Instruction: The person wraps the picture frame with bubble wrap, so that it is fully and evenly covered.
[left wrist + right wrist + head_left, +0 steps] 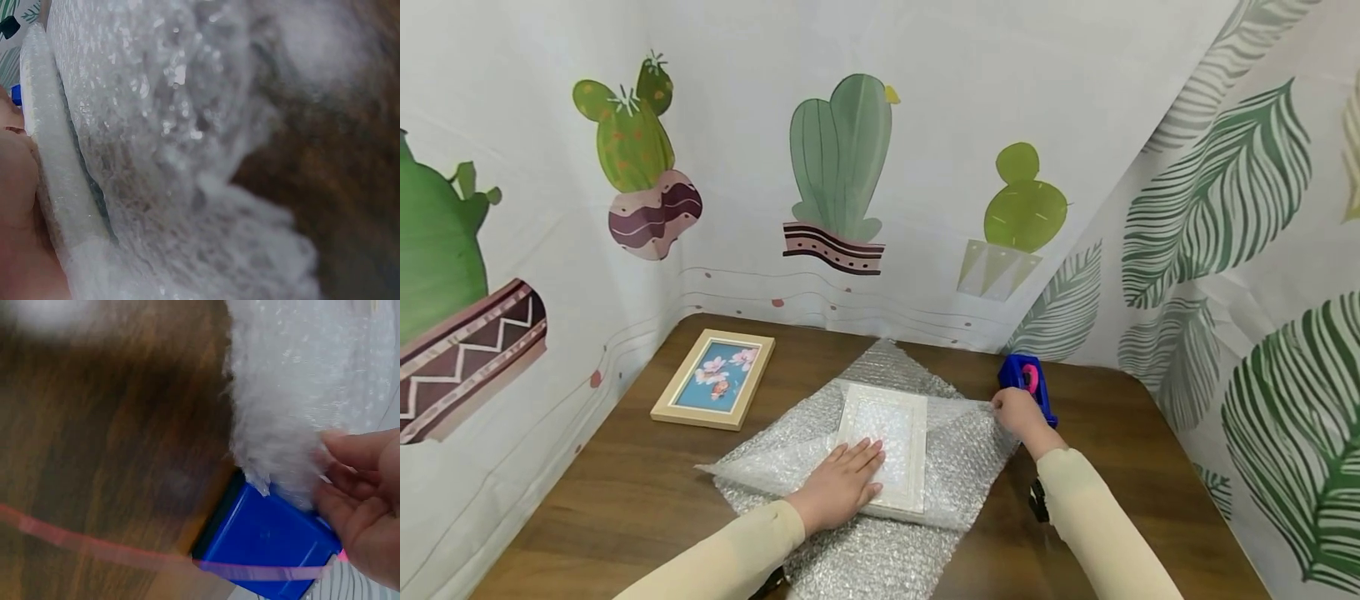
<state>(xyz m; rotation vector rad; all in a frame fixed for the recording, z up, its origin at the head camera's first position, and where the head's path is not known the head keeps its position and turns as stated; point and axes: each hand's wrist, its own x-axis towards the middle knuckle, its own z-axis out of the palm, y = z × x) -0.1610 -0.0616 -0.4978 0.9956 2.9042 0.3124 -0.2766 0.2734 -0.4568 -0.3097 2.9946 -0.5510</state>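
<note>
A white picture frame (904, 454) lies on a sheet of bubble wrap (964, 477), its middle overlaid by a layer of the wrap. My left hand (842, 482) rests flat with fingers spread on the frame's lower left, over the folded-in wrap. At the right, my right hand (1024, 419) pinches a corner of the bubble wrap between thumb and fingers, seen closely in the right wrist view (365, 487). Just beyond that hand stands a blue tape dispenser (1017, 367) with a pink roll. The left wrist view shows the wrapped frame edge (59, 156) beside the left hand.
A second frame, light wood with a blue flower picture (718, 379), lies at the back left of the brown wooden table (617, 492). A cloth printed with cacti and leaves (940, 167) hangs behind. A pinkish strip (106, 550) crosses the right wrist view.
</note>
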